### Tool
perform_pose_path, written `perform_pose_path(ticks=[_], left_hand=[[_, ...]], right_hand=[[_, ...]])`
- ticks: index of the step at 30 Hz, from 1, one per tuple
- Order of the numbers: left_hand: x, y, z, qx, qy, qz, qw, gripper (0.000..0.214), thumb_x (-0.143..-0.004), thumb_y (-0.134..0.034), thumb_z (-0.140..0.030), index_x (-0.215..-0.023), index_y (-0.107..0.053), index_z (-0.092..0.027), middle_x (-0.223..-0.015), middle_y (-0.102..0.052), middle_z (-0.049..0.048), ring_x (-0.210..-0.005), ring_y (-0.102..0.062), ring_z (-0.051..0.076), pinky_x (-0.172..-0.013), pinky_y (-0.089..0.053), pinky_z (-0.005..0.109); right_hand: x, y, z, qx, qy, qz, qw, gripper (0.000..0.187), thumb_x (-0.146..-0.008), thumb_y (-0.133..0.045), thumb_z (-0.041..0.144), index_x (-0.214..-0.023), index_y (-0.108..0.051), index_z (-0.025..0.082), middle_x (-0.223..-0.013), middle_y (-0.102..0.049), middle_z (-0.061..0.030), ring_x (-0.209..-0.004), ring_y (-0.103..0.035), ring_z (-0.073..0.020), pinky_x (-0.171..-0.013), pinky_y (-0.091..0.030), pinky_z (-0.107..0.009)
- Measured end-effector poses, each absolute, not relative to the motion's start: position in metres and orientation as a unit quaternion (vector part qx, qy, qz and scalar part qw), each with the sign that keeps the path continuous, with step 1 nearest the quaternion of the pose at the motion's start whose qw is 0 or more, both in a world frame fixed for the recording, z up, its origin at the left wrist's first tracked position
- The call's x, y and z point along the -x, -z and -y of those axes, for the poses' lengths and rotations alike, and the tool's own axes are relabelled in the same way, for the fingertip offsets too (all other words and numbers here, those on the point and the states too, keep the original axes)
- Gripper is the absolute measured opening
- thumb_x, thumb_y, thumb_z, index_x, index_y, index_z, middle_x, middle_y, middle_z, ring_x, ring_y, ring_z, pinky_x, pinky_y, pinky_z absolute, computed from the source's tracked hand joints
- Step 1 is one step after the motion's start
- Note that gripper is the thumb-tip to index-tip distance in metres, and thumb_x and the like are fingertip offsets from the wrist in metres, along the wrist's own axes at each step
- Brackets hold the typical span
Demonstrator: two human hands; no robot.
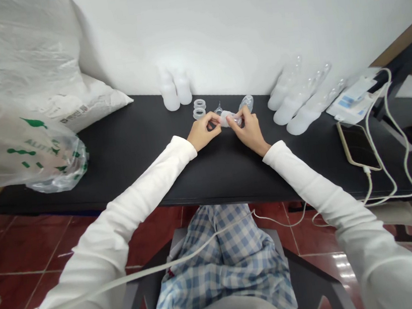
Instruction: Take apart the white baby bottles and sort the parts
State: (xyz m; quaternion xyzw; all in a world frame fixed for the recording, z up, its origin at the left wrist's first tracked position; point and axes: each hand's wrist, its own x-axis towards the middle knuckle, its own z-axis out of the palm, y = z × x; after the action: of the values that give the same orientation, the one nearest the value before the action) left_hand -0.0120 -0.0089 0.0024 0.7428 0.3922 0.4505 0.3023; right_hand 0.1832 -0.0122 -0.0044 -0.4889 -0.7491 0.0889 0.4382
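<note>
A small translucent piece point(228, 117) is being held low over the black surface point(144, 142), near the white bottles point(176, 94), on their right. The left hand point(203, 132) and right hand point(250, 131) are both pinching it, fingers closed on its ends. Clear rings point(199, 109) are lying just beside those bottles.

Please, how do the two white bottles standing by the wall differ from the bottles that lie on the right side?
The standing bottles are upright; the lying bottles rest on their sides. The standing bottles are two and show no clear cap; the lying bottles are three, each with a clear cap. Both groups are milky white and sit on the black table.
</note>
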Motion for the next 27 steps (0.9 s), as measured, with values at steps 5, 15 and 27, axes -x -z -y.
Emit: perform_pose_path(ticks=[5, 15, 27], left_hand=[[0.014, -0.005, 0.012, -0.746, -0.472, -0.391, 0.261, 0.012, -0.077, -0.064, -0.013, -0.086, -0.059, -0.021, -0.087, -0.068, 0.0008, -0.077, -0.06, 0.012, -0.079, -0.05, 0.028], [0.013, -0.001, 0.005, -0.717, -0.481, -0.385, 0.325, 0.013, -0.076, -0.067, -0.021, -0.083, -0.056, -0.02, -0.07, -0.058, -0.0035, -0.066, -0.052, 0.01, -0.071, -0.047, 0.027], [0.015, -0.002, 0.001, -0.706, -0.478, -0.384, 0.354, 0.018, -0.074, -0.072, -0.014, -0.083, -0.058, -0.019, -0.07, -0.06, -0.0043, -0.068, -0.057, 0.01, -0.075, -0.049, 0.027]], right_hand=[[-0.18, 0.0, 0.017, 0.478, -0.121, 0.751, 0.438, 0.057, -0.09, -0.048, 0.082, -0.093, -0.054, 0.026, -0.077, -0.06, -0.0034, -0.07, -0.058, -0.0211, -0.072, -0.052, -0.041], [-0.177, -0.004, 0.02, 0.475, -0.223, 0.741, 0.419, 0.06, -0.086, -0.049, 0.085, -0.084, -0.046, 0.025, -0.068, -0.052, 0.0041, -0.062, -0.048, -0.0138, -0.065, -0.042, -0.031], [-0.18, -0.007, 0.017, 0.458, -0.146, 0.777, 0.407, 0.053, -0.089, -0.056, 0.078, -0.091, -0.052, 0.025, -0.083, -0.065, -0.0022, -0.071, -0.057, -0.019, -0.079, -0.051, -0.04]])
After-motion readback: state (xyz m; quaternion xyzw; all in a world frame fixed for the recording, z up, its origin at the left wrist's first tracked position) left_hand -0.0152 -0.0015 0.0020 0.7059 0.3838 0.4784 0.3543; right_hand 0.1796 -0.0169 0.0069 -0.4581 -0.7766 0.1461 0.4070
